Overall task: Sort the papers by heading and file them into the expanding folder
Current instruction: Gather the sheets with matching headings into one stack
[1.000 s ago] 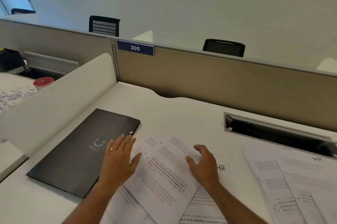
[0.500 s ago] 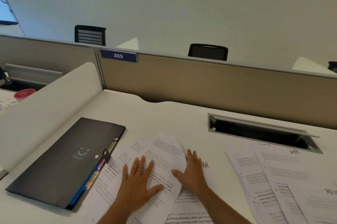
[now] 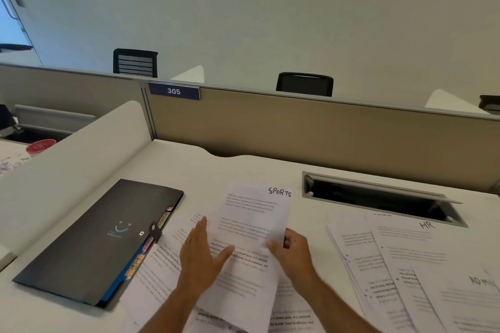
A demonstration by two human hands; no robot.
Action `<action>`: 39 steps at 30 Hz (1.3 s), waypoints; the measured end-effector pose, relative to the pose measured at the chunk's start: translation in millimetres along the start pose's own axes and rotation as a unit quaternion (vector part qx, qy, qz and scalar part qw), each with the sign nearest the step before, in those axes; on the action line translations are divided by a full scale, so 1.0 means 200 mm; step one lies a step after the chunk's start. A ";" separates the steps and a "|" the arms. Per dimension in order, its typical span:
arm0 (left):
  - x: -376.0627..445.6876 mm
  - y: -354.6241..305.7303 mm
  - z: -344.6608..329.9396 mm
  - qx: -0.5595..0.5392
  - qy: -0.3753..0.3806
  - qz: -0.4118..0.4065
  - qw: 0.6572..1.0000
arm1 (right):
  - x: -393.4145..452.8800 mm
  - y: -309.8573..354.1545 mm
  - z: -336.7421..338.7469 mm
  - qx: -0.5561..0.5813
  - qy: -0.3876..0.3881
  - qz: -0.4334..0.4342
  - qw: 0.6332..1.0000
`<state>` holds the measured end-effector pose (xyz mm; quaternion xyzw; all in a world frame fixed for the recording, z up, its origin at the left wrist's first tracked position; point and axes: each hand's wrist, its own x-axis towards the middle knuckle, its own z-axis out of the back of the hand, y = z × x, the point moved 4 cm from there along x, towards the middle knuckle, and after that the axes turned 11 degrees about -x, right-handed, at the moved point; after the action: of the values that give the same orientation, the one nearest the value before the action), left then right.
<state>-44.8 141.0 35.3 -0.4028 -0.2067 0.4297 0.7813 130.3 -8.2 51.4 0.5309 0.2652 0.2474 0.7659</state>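
Papers headed SPORTS [image 3: 251, 227] sat mid-counter in the head view, right hand [image 3: 293, 252] pinching the sheet's right edge, left hand [image 3: 201, 254] flat with fingers straight on the loose pile beside it. Expanding folder [image 3: 100, 240] lay closed at left. Risk: a one-edge pinch could crease the sheet, or drag sheets beneath toward the HR pile [image 3: 405, 257] and mix headings.

Black expanding folder [image 3: 89, 243] with pale smiley mark lower left, bright multicoloured tabs [image 3: 151, 246], white papers [image 3: 251, 238] with black text centre, navy 305 sign [image 3: 174, 91] upper left
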 end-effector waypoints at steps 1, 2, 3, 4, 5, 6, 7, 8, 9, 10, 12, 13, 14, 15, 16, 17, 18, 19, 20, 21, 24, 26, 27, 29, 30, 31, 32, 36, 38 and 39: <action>0.00 -0.03 0.02 -0.083 -0.012 0.021 0.996 | 0.00 0.01 0.05 0.024 0.014 0.001 1.000; -0.01 -0.06 0.03 -0.168 -0.009 0.045 0.985 | 0.00 0.01 0.10 0.046 0.025 0.001 0.999; -0.01 -0.08 0.03 -0.242 0.001 0.064 0.968 | 0.00 0.01 0.16 0.063 0.033 0.000 0.997; -0.02 -0.10 0.03 -0.299 0.009 0.082 0.951 | -0.01 0.01 0.21 0.076 0.039 -0.002 0.996; -0.02 -0.11 0.02 -0.340 0.016 0.096 0.935 | -0.01 0.00 0.26 0.087 0.042 -0.007 0.995; -0.03 -0.13 0.00 -0.363 0.021 0.103 0.926 | -0.02 -0.01 0.30 0.098 0.043 -0.015 0.994; -0.05 -0.16 -0.01 -0.374 0.025 0.102 0.921 | -0.03 -0.03 0.34 0.108 0.043 -0.024 0.993; -0.06 -0.18 -0.03 -0.382 0.026 0.097 0.919 | -0.04 -0.05 0.38 0.115 0.042 -0.036 0.992; -0.08 -0.21 -0.06 -0.391 0.028 0.089 0.915 | -0.06 -0.07 0.42 0.118 0.041 -0.048 0.991; -0.10 -0.24 -0.09 -0.402 0.031 0.080 0.911 | -0.07 -0.09 0.44 0.118 0.038 -0.060 0.990; -0.14 -0.29 -0.16 -0.415 0.035 0.067 0.907 | -0.09 -0.15 0.49 0.106 0.028 -0.084 0.990; -0.15 -0.31 -0.19 -0.407 0.034 0.064 0.910 | -0.10 -0.17 0.51 0.095 0.017 -0.092 0.991; -0.15 -0.32 -0.22 -0.388 0.034 0.060 0.919 | -0.11 -0.20 0.53 0.082 0.002 -0.099 0.992; -0.16 -0.33 -0.24 -0.357 0.036 0.053 0.932 | -0.11 -0.22 0.56 0.069 -0.015 -0.105 0.992; -0.16 -0.33 -0.26 -0.313 0.041 0.040 0.948 | -0.12 -0.23 0.59 0.058 -0.029 -0.110 0.992; -0.17 -0.33 -0.26 -0.258 0.048 0.019 0.965 | -0.12 -0.25 0.62 0.050 -0.039 -0.114 0.991; -0.17 -0.32 -0.26 -0.192 0.054 -0.006 0.980 | -0.13 -0.26 0.65 0.046 -0.047 -0.117 0.991; -0.18 -0.29 -0.26 -0.121 0.059 -0.035 0.990 | -0.13 -0.27 0.69 0.044 -0.052 -0.120 0.990; -0.18 -0.26 -0.25 -0.050 0.070 -0.063 0.994 | -0.14 -0.28 0.73 0.043 -0.057 -0.124 0.990; -0.19 -0.21 -0.24 0.018 0.093 -0.086 0.992 | -0.14 -0.30 0.77 0.042 -0.062 -0.127 0.989; -0.24 -0.07 -0.28 0.197 0.199 -0.124 0.952 | -0.15 -0.34 0.88 0.044 -0.083 -0.137 0.986; -0.29 -0.03 -0.32 0.247 0.231 -0.146 0.930 | -0.16 -0.35 0.93 0.050 -0.091 -0.144 0.984; -0.31 -0.04 -0.35 0.256 0.235 -0.155 0.925 | -0.16 -0.36 0.94 0.055 -0.093 -0.147 0.983; -0.35 -0.09 -0.44 0.271 0.236 -0.164 0.919 | -0.17 -0.36 0.95 0.067 -0.096 -0.151 0.982; -0.36 -0.13 -0.48 0.282 0.233 -0.163 0.916 | -0.18 -0.35 0.95 0.072 -0.096 -0.153 0.981; -0.37 -0.16 -0.53 0.296 0.234 -0.162 0.912 | -0.18 -0.35 0.95 0.075 -0.095 -0.154 0.981; -0.38 -0.18 -0.58 0.308 0.236 -0.164 0.907 | -0.18 -0.34 0.95 0.079 -0.093 -0.154 0.981; -0.38 -0.29 -0.65 0.223 0.219 -0.176 0.934 | -0.19 -0.30 0.96 0.093 -0.080 -0.152 0.981; -0.35 -0.39 -0.57 -0.007 0.160 -0.130 0.979 | -0.19 -0.29 0.96 0.101 -0.072 -0.149 0.981; -0.33 -0.44 -0.51 -0.155 0.125 -0.073 0.977 | -0.18 -0.28 0.96 0.103 -0.067 -0.146 0.982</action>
<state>31.6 11.9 46.8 -0.5536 -0.2004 0.2801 0.7582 237.3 -181.4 61.5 0.5776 0.3123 0.0684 0.7511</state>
